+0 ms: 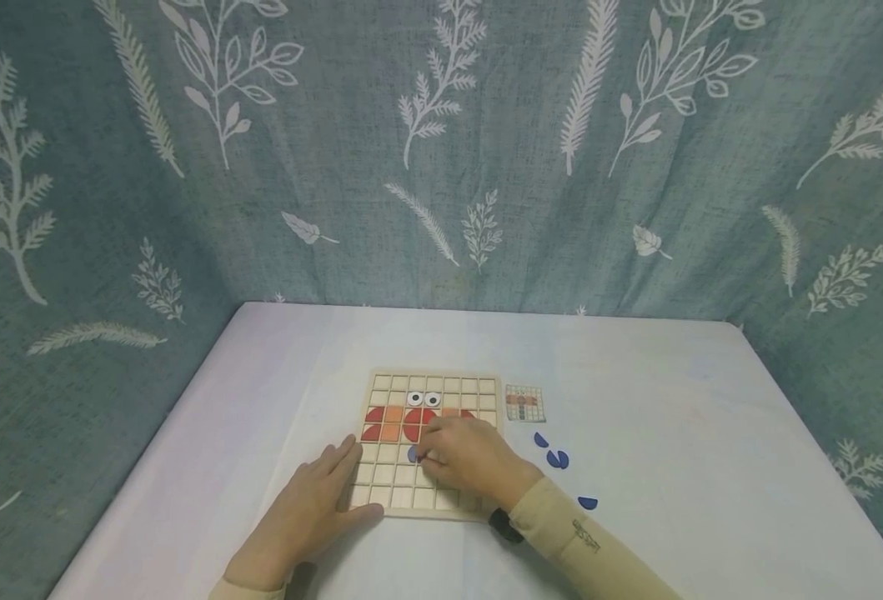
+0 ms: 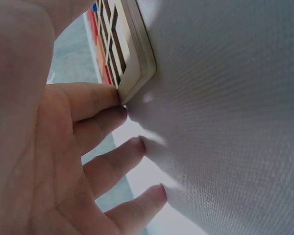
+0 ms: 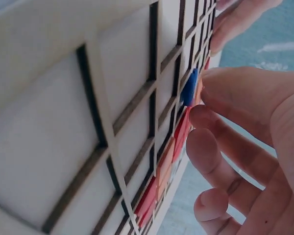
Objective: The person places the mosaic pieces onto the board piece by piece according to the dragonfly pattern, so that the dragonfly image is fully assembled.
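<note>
A wooden grid board (image 1: 403, 497) lies on the table with red and orange pieces (image 1: 391, 422) and two round eye pieces (image 1: 423, 399) in its cells. My right hand (image 1: 465, 454) bends over the middle of the board, thumb and fingertips pinching a small blue piece (image 3: 189, 88) at a cell below the red circle. How far that piece sits in the cell is partly hidden. My left hand (image 1: 313, 504) lies flat at the board's lower left, fingers extended along the left side and thumb by the near edge. In the left wrist view, fingertips (image 2: 118, 95) touch the board's corner.
Right of the board lies a small patterned card (image 1: 524, 403) with a grid picture. Several loose blue rounded pieces (image 1: 564, 459) lie beyond it, one (image 1: 587, 502) nearer the front. A leaf-patterned teal curtain (image 1: 441, 208) surrounds the white table (image 1: 674, 417).
</note>
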Demonstrator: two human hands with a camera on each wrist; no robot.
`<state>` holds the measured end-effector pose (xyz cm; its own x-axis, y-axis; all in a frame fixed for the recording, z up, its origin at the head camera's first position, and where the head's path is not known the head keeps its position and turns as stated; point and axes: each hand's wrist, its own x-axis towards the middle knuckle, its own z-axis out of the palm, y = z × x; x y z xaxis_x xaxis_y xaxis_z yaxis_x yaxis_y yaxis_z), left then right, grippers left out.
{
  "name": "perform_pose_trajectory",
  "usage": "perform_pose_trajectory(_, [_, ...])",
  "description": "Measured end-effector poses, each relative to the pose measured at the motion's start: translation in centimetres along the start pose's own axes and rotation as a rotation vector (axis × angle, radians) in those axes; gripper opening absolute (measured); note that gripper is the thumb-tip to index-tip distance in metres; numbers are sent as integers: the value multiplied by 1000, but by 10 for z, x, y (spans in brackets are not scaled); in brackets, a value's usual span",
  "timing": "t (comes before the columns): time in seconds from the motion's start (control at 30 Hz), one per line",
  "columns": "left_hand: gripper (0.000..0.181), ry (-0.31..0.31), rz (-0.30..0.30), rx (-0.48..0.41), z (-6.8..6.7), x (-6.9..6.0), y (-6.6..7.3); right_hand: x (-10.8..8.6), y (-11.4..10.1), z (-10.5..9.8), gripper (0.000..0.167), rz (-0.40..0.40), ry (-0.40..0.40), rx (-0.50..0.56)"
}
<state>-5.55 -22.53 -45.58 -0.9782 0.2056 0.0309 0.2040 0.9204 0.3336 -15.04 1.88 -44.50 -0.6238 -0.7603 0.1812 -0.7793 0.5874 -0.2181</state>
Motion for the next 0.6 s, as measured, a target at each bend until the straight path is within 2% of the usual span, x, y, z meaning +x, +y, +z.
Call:
perform_pose_trajectory(0.33, [92,-3,-7,8,-1,-1,1,-18,12,-14,12,-53,197,-4])
perform_pose_trajectory(0.6, [92,-16,-13,8,0,-1,2,-38,31,-29,15,-71,274,41])
